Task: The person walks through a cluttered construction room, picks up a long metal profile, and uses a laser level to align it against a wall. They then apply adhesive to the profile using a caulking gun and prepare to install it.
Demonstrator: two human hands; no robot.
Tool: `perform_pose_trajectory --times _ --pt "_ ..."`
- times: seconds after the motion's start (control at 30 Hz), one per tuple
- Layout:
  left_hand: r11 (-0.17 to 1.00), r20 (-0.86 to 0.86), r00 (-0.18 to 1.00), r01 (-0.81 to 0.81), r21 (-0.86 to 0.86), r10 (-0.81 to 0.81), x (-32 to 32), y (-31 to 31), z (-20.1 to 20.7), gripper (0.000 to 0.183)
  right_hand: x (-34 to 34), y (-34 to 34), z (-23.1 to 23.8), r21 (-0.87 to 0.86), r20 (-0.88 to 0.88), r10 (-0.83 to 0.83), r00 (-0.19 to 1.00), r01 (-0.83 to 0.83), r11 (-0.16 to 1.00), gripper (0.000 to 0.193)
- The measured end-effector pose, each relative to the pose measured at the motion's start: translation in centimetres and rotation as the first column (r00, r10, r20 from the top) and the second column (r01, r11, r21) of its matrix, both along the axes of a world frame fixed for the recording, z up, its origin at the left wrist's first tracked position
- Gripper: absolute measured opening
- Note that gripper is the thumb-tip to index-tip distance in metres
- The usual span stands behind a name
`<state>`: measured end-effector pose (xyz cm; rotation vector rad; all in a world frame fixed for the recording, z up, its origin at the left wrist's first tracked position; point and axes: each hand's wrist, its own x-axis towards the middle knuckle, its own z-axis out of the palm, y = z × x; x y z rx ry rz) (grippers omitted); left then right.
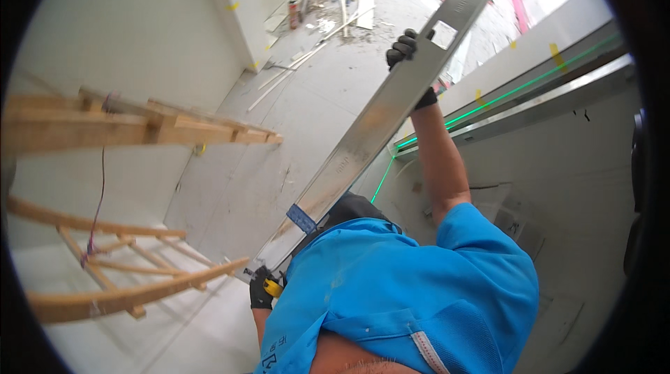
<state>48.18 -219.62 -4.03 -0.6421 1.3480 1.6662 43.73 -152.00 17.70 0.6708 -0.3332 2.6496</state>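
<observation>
A long silver metal stud (377, 119) runs slantwise across my front, from the lower left to the upper right. It has a rectangular cut-out near the upper end and a blue patch (301, 219) near the lower one. My right hand (403, 49), in a black glove, is closed around the stud's upper part; its palm is hidden behind the metal. By the lower end, my gloved left hand (261, 289) is closed on a small yellow-and-black tool (273, 287), its kind unclear. Whether that hand also grips the stud is hard to see.
Wooden ladders or frames (139, 130) stand at the left. Strips and scraps (342, 8) litter the far floor near a red can (293, 15). To the right, a green laser line (513, 91) runs along a metal track (544, 98) and down to the floor.
</observation>
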Motion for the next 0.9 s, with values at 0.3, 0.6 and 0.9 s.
perform_pose_trajectory --times 0.3,0.6,0.9 --pt "0.964 -0.07 0.965 0.243 -0.105 -0.251 -13.9 18.2 -1.2 0.016 -5.0 18.3 -13.7 -0.208 0.238 -0.438 0.867 0.486 0.849 0.045" --pt "0.944 -0.107 0.947 0.284 -0.17 -0.304 -23.7 39.9 -0.2 0.018 -7.1 32.0 -12.4 -0.079 0.55 -0.513 0.659 0.653 0.753 0.042" --pt "0.971 -0.244 0.942 0.209 -0.117 -0.232 -31.3 50.7 1.7 0.021 -6.8 46.6 -14.1 0.023 0.607 -0.615 0.504 0.762 0.647 0.063"
